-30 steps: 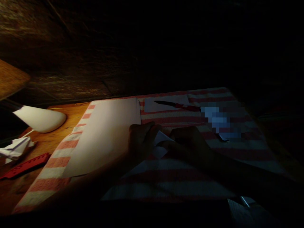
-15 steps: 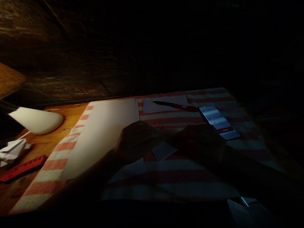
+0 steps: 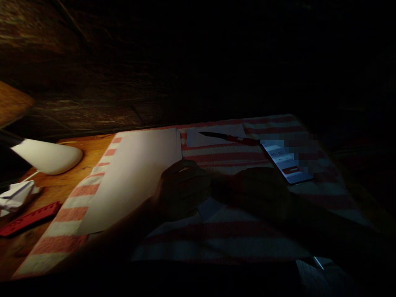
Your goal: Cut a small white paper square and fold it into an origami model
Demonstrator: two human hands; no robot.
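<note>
In deep shadow over the striped cloth, my left hand [image 3: 185,189] and my right hand [image 3: 260,189] are close together with curled fingers. A small piece of paper [image 3: 210,208] shows between and below them, and both hands grip it. Its upper part is hidden by the fingers. Left of my left hand lies a stack of white paper sheets [image 3: 136,173], partly under my forearm. Beyond my hands, a knife [image 3: 227,137] with a dark blade and red handle rests across another paper piece [image 3: 198,138].
A lit phone [image 3: 283,163] with a timer lies beyond my right hand. Red-and-white striped cloth [image 3: 216,231] covers the wooden table [image 3: 93,146]. At left are a white lamp base [image 3: 49,156], a crumpled folded paper [image 3: 18,196] and a red notched object [image 3: 31,218]. A dark wall [image 3: 108,90] stands behind.
Both hands have shifted slightly downward, and the left fingers look more curled. The small paper has tilted and moved down a little with them. Everything else lies as before.
</note>
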